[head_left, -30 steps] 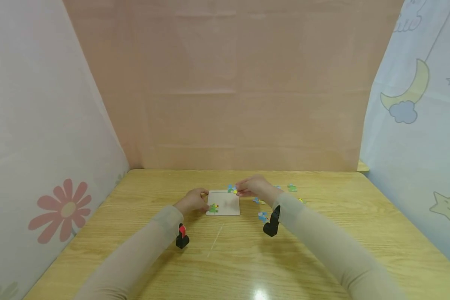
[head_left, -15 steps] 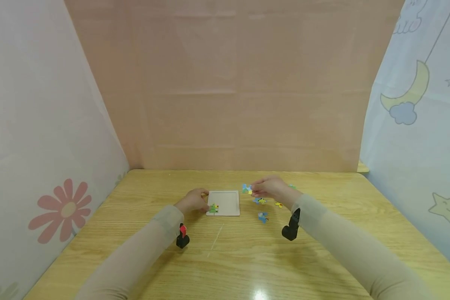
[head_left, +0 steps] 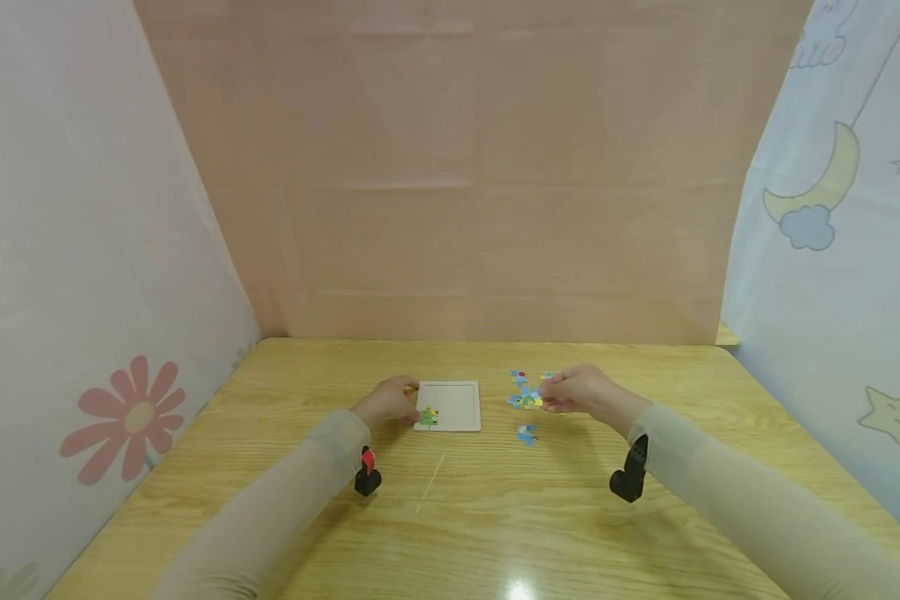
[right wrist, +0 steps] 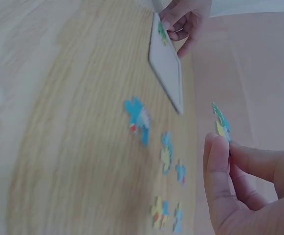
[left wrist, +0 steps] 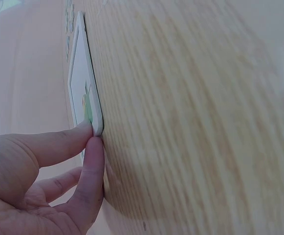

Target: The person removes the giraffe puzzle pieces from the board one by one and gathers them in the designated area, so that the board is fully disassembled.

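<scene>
My left hand [head_left: 386,403] holds the near left corner of a white square puzzle tray [head_left: 459,407]. In the left wrist view its thumb presses on top, by a green puzzle piece [left wrist: 87,108], and a finger touches the tray's edge. That green piece lies in the tray's near left corner. My right hand [head_left: 591,392] pinches a blue, green and yellow puzzle piece [right wrist: 222,125] between thumb and fingers, raised off the table to the right of the tray. Below it lie several loose puzzle pieces, some partly hidden by the hand in the head view.
A blue puzzle piece [head_left: 527,433] lies on the wooden table [head_left: 465,517] nearer to me than the others. Another piece with a red spot [head_left: 519,377] lies farther back. A tan backdrop [head_left: 450,208] stands behind the table, with printed cloth on both sides.
My right hand has moved right with the puzzle piece, from above the tray's far right corner to over the loose pieces. My left hand has stayed at the tray.
</scene>
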